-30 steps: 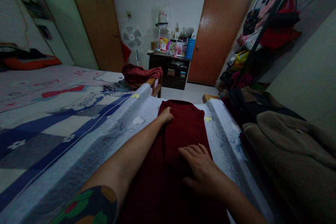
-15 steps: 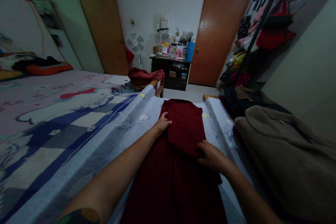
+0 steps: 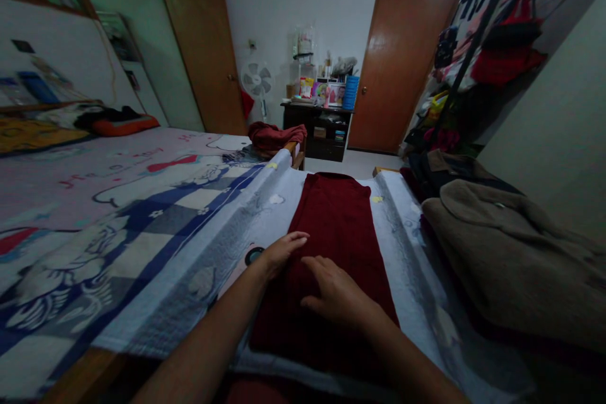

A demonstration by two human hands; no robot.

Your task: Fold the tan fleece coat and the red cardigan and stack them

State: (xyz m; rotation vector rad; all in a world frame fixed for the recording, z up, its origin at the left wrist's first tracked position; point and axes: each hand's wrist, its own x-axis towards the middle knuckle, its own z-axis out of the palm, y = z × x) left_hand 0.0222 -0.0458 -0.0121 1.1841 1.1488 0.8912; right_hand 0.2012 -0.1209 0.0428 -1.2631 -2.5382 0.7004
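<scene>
A dark red garment [image 3: 338, 214], seemingly a knitted top, lies folded into a long flat strip on the pale sheet. My left hand [image 3: 284, 251] is at its left edge, fingers stretched out and holding nothing. Over the middle of the cloth is my right hand [image 3: 336, 290], open, its thumb apart from the fingers; I cannot tell whether it presses on the fabric. Beside my left wrist lies a pinkish flat object with a round dark disc [image 3: 254, 255], partly hidden by my forearm.
Folded coats, one brown [image 3: 502, 252], are piled on the right. A larger bed with a patterned blanket [image 3: 156, 214] adjoins on the left, with a reddish cloth [image 3: 277, 137] on its far corner. Behind stand a fan [image 3: 257, 79] and a dark cabinet [image 3: 317, 132].
Both hands have moved back toward me and closer together, off the upper part of the garment. The garment's lower part is now folded up into a shorter strip, and the view has shifted left.
</scene>
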